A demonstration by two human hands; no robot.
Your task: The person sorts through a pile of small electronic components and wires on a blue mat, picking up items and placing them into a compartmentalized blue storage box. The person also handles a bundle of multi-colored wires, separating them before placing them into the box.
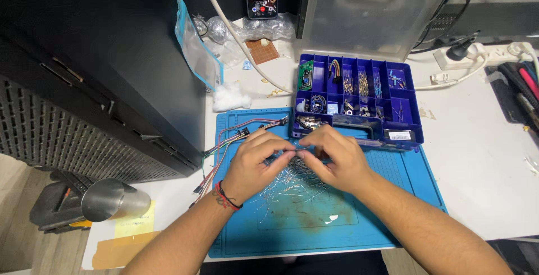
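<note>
Over the middle of the blue work mat (387,185), both hands met fingertip to fingertip. The left hand (255,163) came in from the near left, a red cord around its wrist, and its fingers were curled in tight; the right hand (337,160) came in from the near right, curled the same way. Between the two sets of fingertips sat a thin bit of wire (297,147), pinched from both ends as far as I could see, though it was too fine to tell exactly how each hand gripped it. Its long axis ran left to right, straight across from one hand to the other, so neither hand was nearer than the other.

Directly beneath the hands, on the mat, lay the loose pile of small metal-legged parts (292,188), spreading toward the near edge. Just beyond the fingertips, touching the far edge of the mat, stood the purple compartment box (412,104), lid up, its cells holding small parts I couldn't make out. To the left of the left hand, a bundle of coloured jumper wires (227,140) trailed off the mat's edge. Further off on the near left lay a steel cup (112,199) on its side.
</note>
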